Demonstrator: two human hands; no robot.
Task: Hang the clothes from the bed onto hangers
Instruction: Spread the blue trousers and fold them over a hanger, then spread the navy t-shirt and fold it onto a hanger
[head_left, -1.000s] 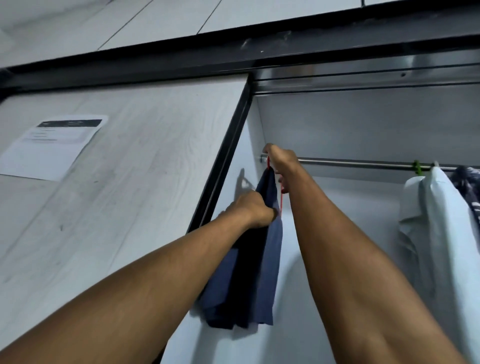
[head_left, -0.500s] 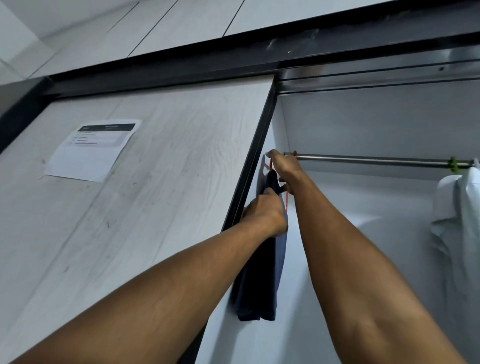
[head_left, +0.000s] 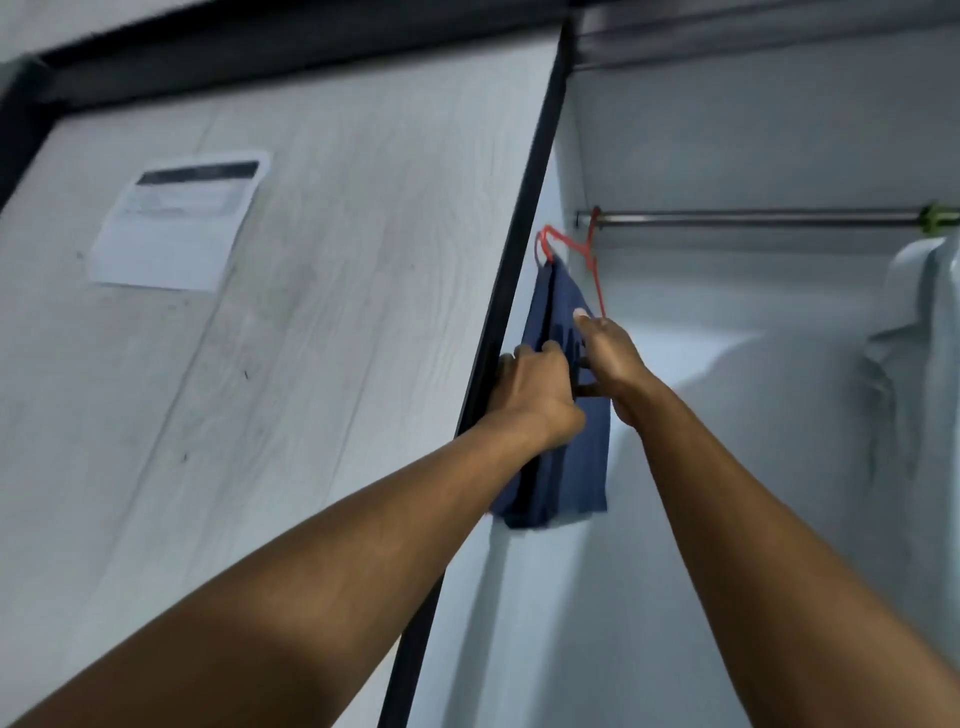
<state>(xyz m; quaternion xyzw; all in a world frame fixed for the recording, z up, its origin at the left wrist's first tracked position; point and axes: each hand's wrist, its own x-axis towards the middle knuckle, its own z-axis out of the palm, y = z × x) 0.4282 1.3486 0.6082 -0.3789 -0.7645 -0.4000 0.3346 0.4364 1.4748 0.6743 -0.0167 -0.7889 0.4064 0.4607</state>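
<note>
Fingers (head_left: 551, 349) of my left hand (head_left: 535, 395) curl round the left edge of the navy garment (head_left: 576, 467). My right hand (head_left: 610, 364) pinches the same cloth just beside it, thumb pressed on the front. The garment hangs on one red hanger (head_left: 589, 260), whose hook sits at the left end of the single metal rail (head_left: 753, 217). Well along the rail are one green hook (head_left: 935, 218) and one pale shirt (head_left: 924, 322). One paper sheet (head_left: 176, 223) is on the wardrobe door (head_left: 337, 312), its print too blurred to read.

Garment (head_left: 582, 467) on hanger (head_left: 592, 270) on rail (head_left: 753, 217)
</note>
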